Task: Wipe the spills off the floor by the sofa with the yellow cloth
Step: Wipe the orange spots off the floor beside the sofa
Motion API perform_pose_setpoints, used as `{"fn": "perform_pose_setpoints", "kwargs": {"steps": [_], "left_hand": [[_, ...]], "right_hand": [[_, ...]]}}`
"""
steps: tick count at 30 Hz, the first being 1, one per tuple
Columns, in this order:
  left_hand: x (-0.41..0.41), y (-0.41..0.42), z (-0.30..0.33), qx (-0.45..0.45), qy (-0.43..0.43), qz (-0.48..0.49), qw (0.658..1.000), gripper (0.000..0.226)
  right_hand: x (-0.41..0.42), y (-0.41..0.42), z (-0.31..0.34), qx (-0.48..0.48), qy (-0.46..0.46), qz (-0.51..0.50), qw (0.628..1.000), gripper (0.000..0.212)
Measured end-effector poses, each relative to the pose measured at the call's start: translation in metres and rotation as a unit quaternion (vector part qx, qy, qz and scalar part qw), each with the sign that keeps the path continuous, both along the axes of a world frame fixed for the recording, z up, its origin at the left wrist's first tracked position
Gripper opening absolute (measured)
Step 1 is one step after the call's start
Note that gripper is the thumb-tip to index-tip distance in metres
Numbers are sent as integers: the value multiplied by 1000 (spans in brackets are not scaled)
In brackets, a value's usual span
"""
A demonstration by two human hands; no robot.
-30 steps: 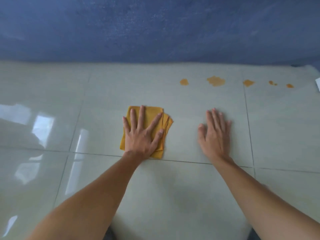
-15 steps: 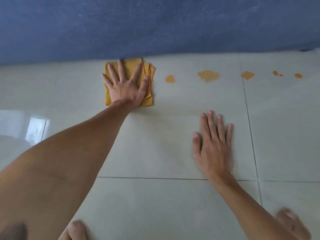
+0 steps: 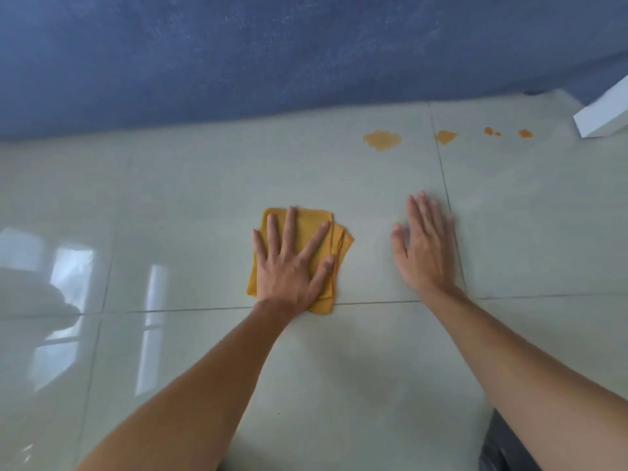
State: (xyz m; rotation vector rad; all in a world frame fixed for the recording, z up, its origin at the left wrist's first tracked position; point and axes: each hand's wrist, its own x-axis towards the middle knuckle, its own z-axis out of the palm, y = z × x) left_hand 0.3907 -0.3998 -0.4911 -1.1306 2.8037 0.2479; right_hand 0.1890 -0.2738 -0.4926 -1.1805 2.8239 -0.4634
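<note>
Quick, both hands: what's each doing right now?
Left hand: open, flat on the yellow cloth.
Right hand: open, flat on the floor, holding nothing.

A white block (image 3: 603, 112) lies at the far right, its flat end facing near-left, close to the blue surface behind it. Dark grout lines (image 3: 445, 185) cross the pale glossy tiles, and bright window reflections (image 3: 68, 266) shine on the left. A dark shape (image 3: 503, 447) shows at the near right edge, too cropped to identify.
</note>
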Motion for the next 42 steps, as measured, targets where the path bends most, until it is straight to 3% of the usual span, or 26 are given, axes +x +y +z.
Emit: {"fn": "perform_pose_setpoints", "kwargs": {"steps": [4,9,14,18,22,24,26,30,33,37,42], "left_hand": [[31,-25,-3,-4,-5,79,997,64],[-2,-90,-7,-4,-15,160,987,64],[-88,-146,-14,-17,-5,150,989,64],[-173,-144,-11,-11,2,113,994,65],[-226,-95,-7,-3,14,20,1000,65],[-227,-70,-6,-3,13,-28,1000,65],[-216,-44,-4,-3,12,-66,998,65],[-164,15,-2,2,24,-125,992,63],[-108,37,-1,-4,16,-135,991,62],[-54,22,-3,-5,0,-48,999,63],[-67,-28,-6,-5,-16,74,997,65]], "right_hand": [[-16,7,-2,83,-4,-15,996,73],[-12,7,-14,90,40,-20,995,66],[-14,7,-21,87,66,-26,994,63],[-15,8,-23,77,77,-26,994,63],[-15,10,-18,-47,30,-28,998,63],[-19,13,-11,-154,-53,-65,984,61],[-24,21,-4,-206,-80,-110,969,57],[-35,48,-3,-117,31,-103,987,51],[-47,68,-5,-30,61,-105,992,54],[-51,73,-8,30,56,-117,991,59],[-50,76,-15,44,73,-124,989,58]]}}
